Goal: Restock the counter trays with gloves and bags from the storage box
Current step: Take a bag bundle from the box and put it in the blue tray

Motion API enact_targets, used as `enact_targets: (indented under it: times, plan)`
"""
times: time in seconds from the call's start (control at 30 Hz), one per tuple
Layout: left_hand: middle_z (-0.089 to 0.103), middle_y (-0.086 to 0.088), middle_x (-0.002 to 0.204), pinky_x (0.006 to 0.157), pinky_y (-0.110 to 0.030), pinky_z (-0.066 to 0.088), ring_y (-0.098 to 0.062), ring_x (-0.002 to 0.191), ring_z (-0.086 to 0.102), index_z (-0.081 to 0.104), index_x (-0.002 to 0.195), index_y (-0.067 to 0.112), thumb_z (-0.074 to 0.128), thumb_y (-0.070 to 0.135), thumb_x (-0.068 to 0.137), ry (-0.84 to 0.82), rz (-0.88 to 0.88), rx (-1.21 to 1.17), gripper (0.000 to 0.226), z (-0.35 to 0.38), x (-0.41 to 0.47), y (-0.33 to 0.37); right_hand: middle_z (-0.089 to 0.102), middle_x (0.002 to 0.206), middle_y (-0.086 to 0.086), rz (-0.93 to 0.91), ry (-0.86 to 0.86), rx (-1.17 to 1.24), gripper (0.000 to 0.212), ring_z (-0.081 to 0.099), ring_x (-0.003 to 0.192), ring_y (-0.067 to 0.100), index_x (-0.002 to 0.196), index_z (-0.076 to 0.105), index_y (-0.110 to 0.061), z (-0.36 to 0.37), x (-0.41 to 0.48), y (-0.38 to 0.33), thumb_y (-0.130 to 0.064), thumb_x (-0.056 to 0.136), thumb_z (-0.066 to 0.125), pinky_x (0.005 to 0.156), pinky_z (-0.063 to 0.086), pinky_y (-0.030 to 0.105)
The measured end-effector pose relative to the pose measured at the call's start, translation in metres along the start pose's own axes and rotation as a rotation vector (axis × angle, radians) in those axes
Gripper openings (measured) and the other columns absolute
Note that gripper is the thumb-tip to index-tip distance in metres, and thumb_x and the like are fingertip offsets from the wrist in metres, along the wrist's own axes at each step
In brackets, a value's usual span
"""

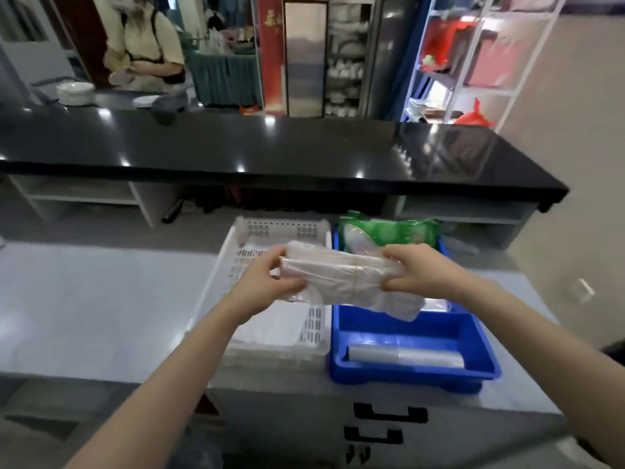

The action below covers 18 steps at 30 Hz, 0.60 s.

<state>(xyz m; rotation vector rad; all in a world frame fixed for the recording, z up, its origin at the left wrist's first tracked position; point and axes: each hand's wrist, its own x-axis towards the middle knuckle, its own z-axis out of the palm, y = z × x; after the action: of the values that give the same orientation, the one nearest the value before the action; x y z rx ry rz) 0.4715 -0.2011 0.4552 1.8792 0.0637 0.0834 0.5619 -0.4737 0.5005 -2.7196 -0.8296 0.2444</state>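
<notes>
Head view: left hand [270,280] and right hand [419,272] grip opposite ends of a banded stack of clear plastic bags [338,275], above the white perforated tray [233,252] and blue plastic tray [416,336]. Next, probably, lowering it into one.

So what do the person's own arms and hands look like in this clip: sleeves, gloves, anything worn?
Both arms are bare along all that shows, with no sleeve in view. The left hand and the right hand wear no gloves, and no watch, ring or bracelet is visible on the wrists or fingers. No markings show on either arm.
</notes>
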Motion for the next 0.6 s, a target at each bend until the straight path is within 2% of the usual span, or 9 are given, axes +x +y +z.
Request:
enact_targets:
  times: [0.07, 0.13, 0.23, 0.43, 0.5, 0.6]
  plan:
    - [0.071, 0.001, 0.097, 0.062, -0.021, 0.055, -0.008, 0.084, 0.070, 0.063, 0.103, 0.032, 0.078, 0.008, 0.075, -0.028, -0.003, 0.003, 0.040, 0.036, 0.022, 0.004, 0.061, 0.096, -0.011, 0.039, 0.010, 0.018, 0.043, 0.059, 0.097, 0.019, 0.112, 0.060, -0.029, -0.009, -0.009, 0.035, -0.036, 0.072, 0.075, 0.082, 0.048, 0.037]
    - [0.070, 0.000, 0.096, 0.062, -0.021, 0.055, -0.007, 0.080, 0.070, 0.061, 0.101, 0.030, 0.078, 0.008, 0.075, -0.064, -0.010, 0.024, 0.038, 0.067, 0.039, 0.005, 0.066, 0.104, -0.007, 0.075, -0.001, -0.014, 0.047, 0.060, 0.102, 0.021, 0.118, 0.061, -0.024, -0.011, -0.014, 0.067, -0.039, 0.075, 0.074, 0.084, 0.049, 0.037]
    - [0.070, 0.001, 0.096, 0.066, -0.022, 0.056, -0.010, 0.082, 0.070, 0.059, 0.099, 0.025, 0.081, 0.013, 0.072, -0.130, -0.040, 0.092, 0.037, 0.103, 0.056, 0.000, 0.068, 0.112, 0.002, 0.105, -0.021, -0.034, 0.047, 0.060, 0.104, 0.025, 0.119, 0.061, -0.024, -0.006, -0.016, 0.107, -0.041, 0.076, 0.072, 0.082, 0.048, 0.035]
    - [0.074, 0.005, 0.088, 0.069, -0.020, 0.053, -0.004, 0.081, 0.069, 0.059, 0.101, 0.029, 0.082, 0.020, 0.071, -0.163, -0.102, 0.170, 0.039, 0.130, 0.078, -0.018, 0.068, 0.107, -0.001, 0.159, -0.019, -0.093, 0.033, 0.062, 0.098, 0.024, 0.109, 0.061, -0.031, -0.007, -0.021, 0.155, -0.037, 0.078, 0.068, 0.079, 0.052, 0.038]
    - [0.074, 0.008, 0.088, 0.077, -0.026, 0.055, -0.005, 0.085, 0.069, 0.059, 0.102, 0.030, 0.078, 0.021, 0.075, -0.166, -0.114, 0.241, 0.034, 0.133, 0.087, -0.025, 0.068, 0.106, -0.001, 0.192, -0.010, -0.126, 0.031, 0.062, 0.098, 0.025, 0.109, 0.061, -0.030, -0.014, -0.023, 0.169, -0.036, 0.079, 0.067, 0.079, 0.052, 0.039]
    - [0.070, 0.009, 0.101, 0.089, -0.031, 0.052, -0.007, 0.096, 0.064, 0.059, 0.110, 0.028, 0.067, 0.024, 0.085, -0.221, -0.089, 0.432, 0.027, 0.144, 0.101, -0.037, 0.068, 0.109, 0.000, 0.250, -0.003, -0.180, 0.033, 0.062, 0.096, 0.023, 0.113, 0.060, -0.031, -0.022, -0.030, 0.190, -0.037, 0.081, 0.065, 0.076, 0.051, 0.035]
